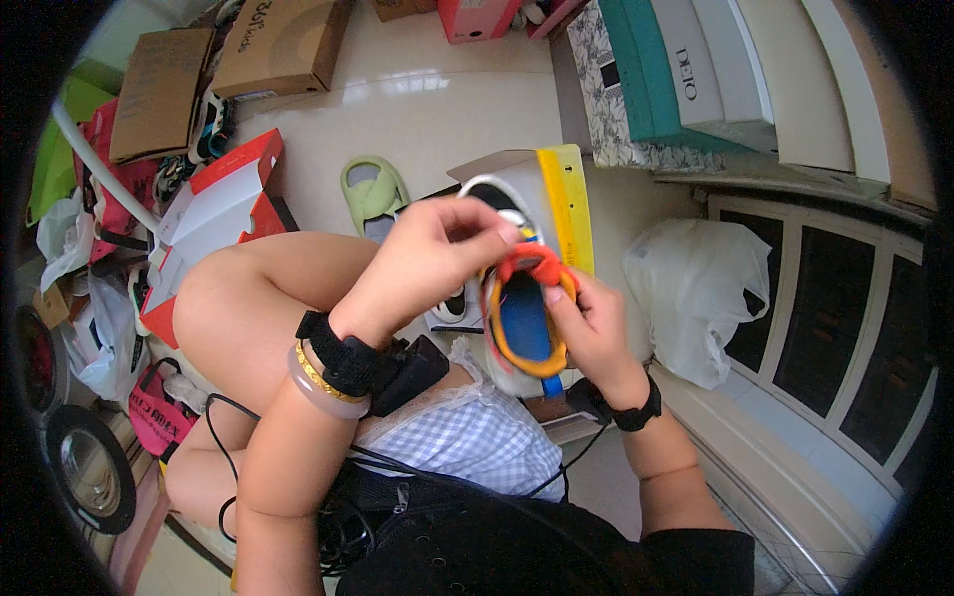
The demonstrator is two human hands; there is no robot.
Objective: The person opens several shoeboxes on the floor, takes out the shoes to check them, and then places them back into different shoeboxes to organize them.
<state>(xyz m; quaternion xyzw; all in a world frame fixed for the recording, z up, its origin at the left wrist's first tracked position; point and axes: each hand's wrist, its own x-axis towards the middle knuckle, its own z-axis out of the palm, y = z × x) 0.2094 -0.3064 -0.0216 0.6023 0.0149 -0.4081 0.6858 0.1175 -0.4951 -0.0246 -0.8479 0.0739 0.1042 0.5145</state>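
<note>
My right hand [592,324] grips the side of a small shoe [525,316] with a blue insole, an orange-yellow collar and a red tongue. The shoe's opening faces up towards me. Over its front end is my left hand [440,257], thumb and forefinger brought together close to the tongue. Blur hides whether those fingertips pinch part of the shoe. Just beyond, a white-rimmed shoe with a black inside [493,195] lies by an open shoebox with a yellow edge [572,208], partly covered by my left hand. Part of another black-and-white shoe [452,307] shows below my left wrist.
A green slipper [373,194] lies on the tiled floor. An open red-and-white shoebox [216,216] and cardboard boxes [279,48] are at left. Stacked shoeboxes [656,82] stand at upper right, above a white plastic bag [697,298]. Black cables [447,473] cross my lap.
</note>
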